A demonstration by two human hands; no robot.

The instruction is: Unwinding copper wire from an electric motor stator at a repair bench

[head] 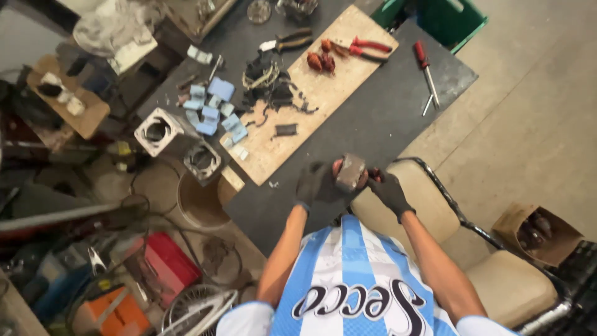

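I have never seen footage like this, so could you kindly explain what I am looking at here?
This is one picture from a camera worn on a person's head, looking down at their own gloved hands. The left hand and right hand together hold a small metal motor part with coppery windings, above a dark table. On the table lies a wooden board carrying red-handled pliers, dark scraps and pale blue pieces. A screwdriver rests beside the board. A cream-cushioned chair stands by the table.
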